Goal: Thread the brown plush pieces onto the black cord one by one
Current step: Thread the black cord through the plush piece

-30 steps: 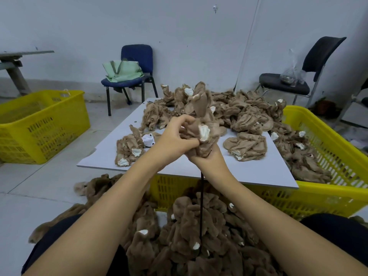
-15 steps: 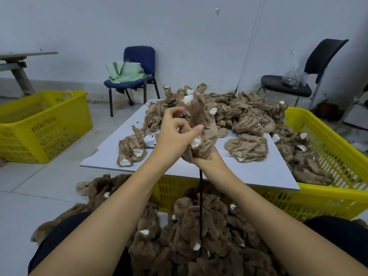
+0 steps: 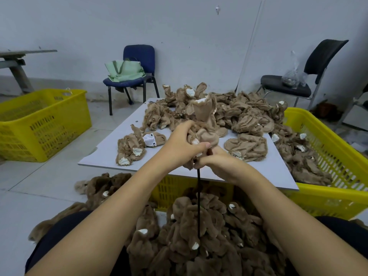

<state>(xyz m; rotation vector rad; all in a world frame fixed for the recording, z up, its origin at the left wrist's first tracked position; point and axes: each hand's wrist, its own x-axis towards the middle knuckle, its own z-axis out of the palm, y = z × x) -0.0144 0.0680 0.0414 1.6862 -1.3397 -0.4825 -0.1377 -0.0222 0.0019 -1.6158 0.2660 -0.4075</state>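
Observation:
My left hand grips a brown plush piece that stands upright above both hands, over the board's near edge. My right hand is just below and to the right, fingers curled around the lower part of the piece and the top of the black cord. The cord hangs straight down into a bunch of threaded plush pieces in my lap. A big heap of loose plush pieces lies on the white board.
A yellow crate under the board holds more plush on its right side. Another yellow crate stands on the floor at the left. A blue chair with a green bag and a black chair stand by the wall.
The plush piece has been pushed lower; my left hand dropped from its top and now grips it close to my right hand, nearer the cord.

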